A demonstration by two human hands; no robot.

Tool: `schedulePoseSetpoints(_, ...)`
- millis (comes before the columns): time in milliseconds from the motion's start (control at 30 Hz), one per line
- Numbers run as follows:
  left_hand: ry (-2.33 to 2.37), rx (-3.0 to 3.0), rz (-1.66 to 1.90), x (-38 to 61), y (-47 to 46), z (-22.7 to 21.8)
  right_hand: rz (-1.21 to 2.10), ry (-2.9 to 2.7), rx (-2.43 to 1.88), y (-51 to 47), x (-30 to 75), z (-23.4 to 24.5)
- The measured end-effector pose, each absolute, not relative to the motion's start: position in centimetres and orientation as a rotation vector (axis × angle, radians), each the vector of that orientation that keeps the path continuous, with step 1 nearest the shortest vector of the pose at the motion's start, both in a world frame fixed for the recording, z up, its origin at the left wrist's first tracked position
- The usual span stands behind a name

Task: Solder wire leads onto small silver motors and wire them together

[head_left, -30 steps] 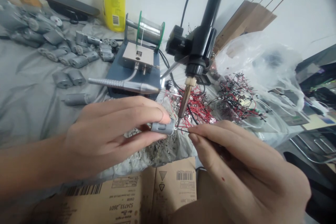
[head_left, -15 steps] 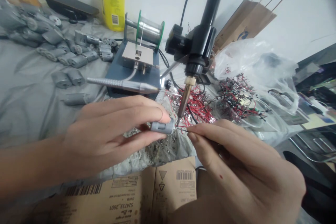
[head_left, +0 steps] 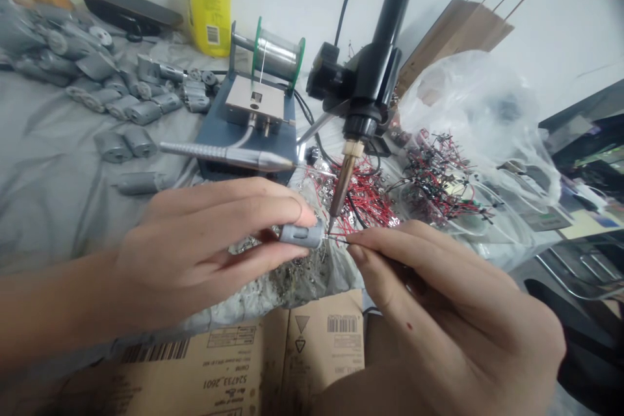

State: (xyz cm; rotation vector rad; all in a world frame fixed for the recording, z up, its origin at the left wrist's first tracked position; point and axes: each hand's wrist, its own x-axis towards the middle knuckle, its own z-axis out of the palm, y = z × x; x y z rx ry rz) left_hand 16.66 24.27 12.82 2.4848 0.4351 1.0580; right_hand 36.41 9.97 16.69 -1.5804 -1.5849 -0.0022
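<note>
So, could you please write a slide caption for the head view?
Beside a soldering iron's tip, the left hand holds a gray motor and the right hand pinches a thin dark wire.

Smooth satin-grey cylindrical metal motor (head_left: 303, 238), tarnished brown tapered metal soldering-iron barrel (head_left: 344, 179), shiny silver metal solder coil (head_left: 277, 55), crinkled translucent white plastic bag (head_left: 480, 94), matt brown cardboard box (head_left: 214, 364)

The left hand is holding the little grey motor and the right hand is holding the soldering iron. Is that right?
Not quite: the right hand pinches a thin dark wire, while the soldering iron sits in a black clamp. The head view shows it. The left hand does hold the little grey motor.
</note>
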Motion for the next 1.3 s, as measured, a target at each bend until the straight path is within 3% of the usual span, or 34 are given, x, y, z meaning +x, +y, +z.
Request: schedulePoseSetpoints(1300, 0.428, 2.532, 1.009, 16.2, 24.3, 12.8, 0.031, -1.653, -1.491, 10.1, 37.2, 16.7)
